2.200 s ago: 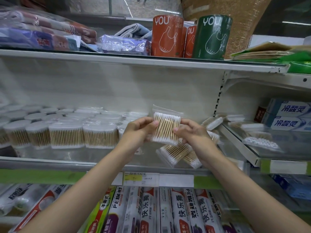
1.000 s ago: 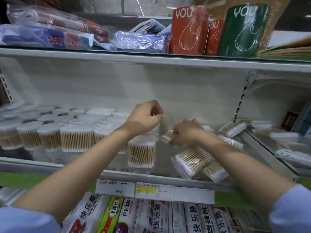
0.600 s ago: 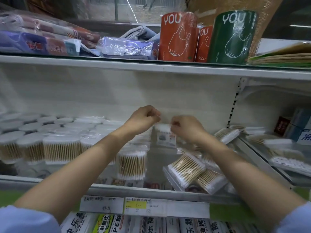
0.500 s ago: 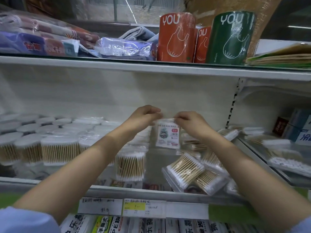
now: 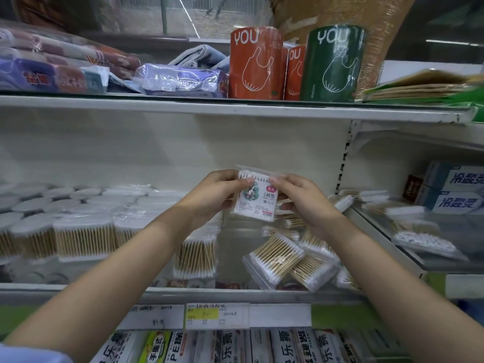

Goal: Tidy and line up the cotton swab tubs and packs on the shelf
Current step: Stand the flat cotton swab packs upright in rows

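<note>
Pack (image 5: 255, 199) now lifted off the shelf (image 5: 183, 292), label facing out; left hand (image 5: 220, 195) and right hand (image 5: 301, 200) both pinch its top. Next: set it upright beside the tubs (image 5: 83, 239).

Both bare forearms reach up and forward, converging at mid-frame; left hand (image 5: 218, 193) raised, fingers (image 5: 230, 176) curled, thumb pressed forward in a pinch; right hand (image 5: 303, 199) level with it, close beside, fingers likewise curled, thumb on top. Pale sleeve edge (image 5: 28, 355) shows at the left upper arm.
</note>
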`<move>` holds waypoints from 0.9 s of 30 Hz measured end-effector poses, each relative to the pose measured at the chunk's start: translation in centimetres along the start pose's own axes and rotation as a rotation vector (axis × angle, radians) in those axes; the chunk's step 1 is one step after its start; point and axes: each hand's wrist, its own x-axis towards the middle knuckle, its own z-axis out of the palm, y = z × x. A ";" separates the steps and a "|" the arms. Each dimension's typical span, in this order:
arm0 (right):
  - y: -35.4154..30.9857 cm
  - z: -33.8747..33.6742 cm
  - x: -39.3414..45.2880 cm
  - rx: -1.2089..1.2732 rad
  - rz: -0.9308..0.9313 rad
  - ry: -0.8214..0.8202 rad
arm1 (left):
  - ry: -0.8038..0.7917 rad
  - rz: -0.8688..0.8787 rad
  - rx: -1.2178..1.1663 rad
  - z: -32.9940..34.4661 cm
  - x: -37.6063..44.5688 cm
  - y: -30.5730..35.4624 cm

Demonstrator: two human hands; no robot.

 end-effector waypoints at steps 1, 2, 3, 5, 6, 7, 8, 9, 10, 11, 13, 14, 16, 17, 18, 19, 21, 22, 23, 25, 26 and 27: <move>0.0 0.1 -0.3 0.023 0.013 -0.002 | -0.002 -0.001 0.001 0.2 -0.2 0.0; -0.1 0.0 -0.6 0.033 0.020 0.000 | 0.007 -0.001 0.005 0.5 -0.3 -0.1; -0.3 0.0 -0.8 0.037 0.018 0.009 | 0.041 0.008 0.012 0.8 -0.5 -0.2; -0.4 -0.2 -1.4 0.036 -0.013 0.047 | 0.215 0.078 0.110 1.3 -0.6 -0.5; -0.5 -0.2 -1.7 0.023 -0.032 0.077 | 0.309 0.135 0.173 1.6 -0.7 -0.7; -0.5 -0.3 -2.0 -0.001 -0.053 0.098 | 0.354 0.181 0.209 2.0 -0.9 -0.8; -0.5 -0.3 -2.3 -0.022 -0.068 0.105 | 0.343 0.196 0.225 2.5 -1.2 -0.8; -0.6 -0.2 -2.6 -0.037 -0.079 0.106 | 0.300 0.181 0.230 3.1 -1.5 -0.8; -0.8 -0.2 -2.9 -0.057 -0.078 0.104 | 0.259 0.157 0.233 3.7 -1.7 -0.8; -1.0 -0.3 -3.3 -0.094 -0.065 0.104 | 0.240 0.142 0.227 4.2 -1.9 -0.7; -1.2 -0.6 -3.7 -0.133 -0.048 0.110 | 0.235 0.151 0.205 4.4 -2.1 -0.4; -1.2 -1.0 -4.0 -0.123 -0.063 0.093 | 0.234 0.154 0.212 4.4 -2.4 -0.2; -1.1 -1.8 -4.9 -0.134 -0.138 0.031 | 0.194 0.152 0.259 4.6 -3.0 -0.1; -1.1 -2.0 -5.3 -0.144 -0.172 -0.009 | 0.166 0.159 0.265 4.8 -3.4 -0.1; -1.1 -2.2 -5.7 -0.144 -0.192 -0.042 | 0.150 0.163 0.244 4.9 -3.6 -0.2; -1.1 -2.2 -5.9 -0.139 -0.202 -0.053 | 0.146 0.156 0.193 5.1 -3.7 -0.3; -1.1 -2.4 -5.8 -0.134 -0.200 -0.003 | 0.158 0.106 0.038 5.4 -3.7 -0.3; -1.2 -2.5 -5.7 -0.137 -0.176 0.032 | 0.164 0.070 -0.042 5.5 -3.7 -0.3; -1.2 -2.8 -5.7 -0.121 -0.141 0.049 | 0.177 0.036 -0.111 5.7 -3.7 -0.3; -1.2 -3.1 -5.8 -0.047 -0.071 0.016 | 0.241 -0.010 -0.197 5.9 -3.8 -0.2; -1.2 -3.2 -6.1 0.002 -0.050 -0.015 | 0.280 -0.026 -0.223 6.0 -3.9 -0.3; -1.1 -3.2 -6.3 0.052 -0.038 -0.038 | 0.306 -0.044 -0.245 6.0 -3.9 -0.3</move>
